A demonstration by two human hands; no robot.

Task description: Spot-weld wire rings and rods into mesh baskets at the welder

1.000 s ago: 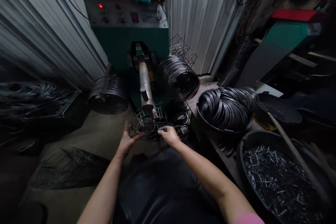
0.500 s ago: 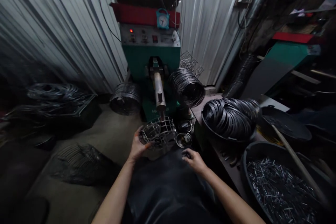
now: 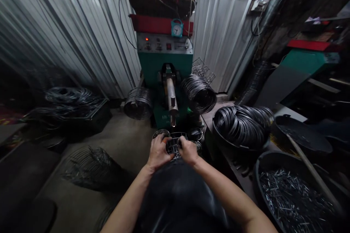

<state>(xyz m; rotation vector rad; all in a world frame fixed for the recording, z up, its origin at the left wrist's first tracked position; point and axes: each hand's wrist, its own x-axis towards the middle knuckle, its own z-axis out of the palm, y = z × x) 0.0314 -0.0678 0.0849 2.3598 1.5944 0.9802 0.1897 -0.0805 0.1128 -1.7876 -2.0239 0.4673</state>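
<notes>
A small round wire basket (image 3: pixel 173 144) sits just below the tip of the metal arm (image 3: pixel 171 100) of a green machine (image 3: pixel 164 66). My left hand (image 3: pixel 158 151) grips the basket's left side with curled fingers. My right hand (image 3: pixel 188 150) is closed on its right side. A dark apron over my lap hides the basket's near edge.
Coils of black wire rings (image 3: pixel 198 93) hang on both sides of the machine. At right, a black tub of rings (image 3: pixel 240 125) and a tub of short metal pins (image 3: pixel 292 196) with a stick lying across it. Wire guards (image 3: pixel 87 165) lie on the floor at left.
My right hand came back from my lap to the basket's right side. Both hands drew the basket nearer to me. The view tilted up, showing more of the machine's top.
</notes>
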